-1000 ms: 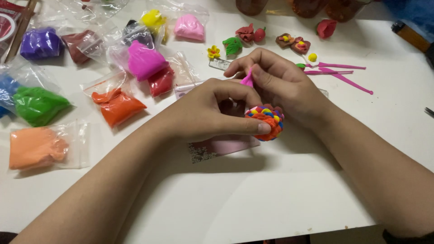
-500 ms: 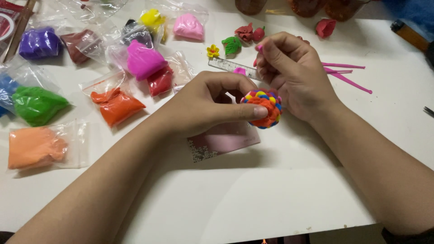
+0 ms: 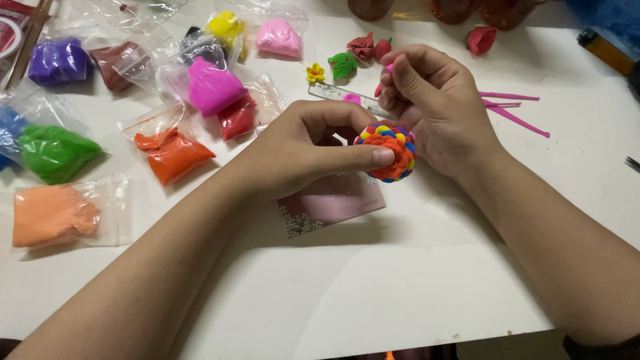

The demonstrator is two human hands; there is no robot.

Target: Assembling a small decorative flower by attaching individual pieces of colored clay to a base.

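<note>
Clay is what I am holding: my left hand (image 3: 313, 150) pinches a round orange clay flower (image 3: 388, 152), ringed with small yellow, blue and pink beads, between thumb and fingers above the middle of the white table (image 3: 373, 280). The flower has no real long axis, being nearly a ball; its petalled orange face turns toward me and slightly to the table's right edge. My right hand (image 3: 437, 107) sits just behind it, touching it at the far side, fingers curled tight around a thin pink tool (image 3: 389, 67) whose tip shows above my knuckles. Under my left hand lies a pale pink card (image 3: 337, 203) with a patterned corner. A clear ruler (image 3: 337, 93) lies just beyond the flower, and more pink tools (image 3: 513, 110) lie toward the right edge. Along the left half of the table are plastic bags of clay: orange (image 3: 172, 152), peach (image 3: 50, 215), green (image 3: 53, 152), purple (image 3: 57, 61), magenta (image 3: 212, 87), red (image 3: 237, 117), yellow (image 3: 223, 25) and light pink (image 3: 279, 37). Near the far edge sit a small green clay leaf (image 3: 343, 65), a yellow clay blossom (image 3: 315, 72) and a red clay rose (image 3: 481, 39).
</note>
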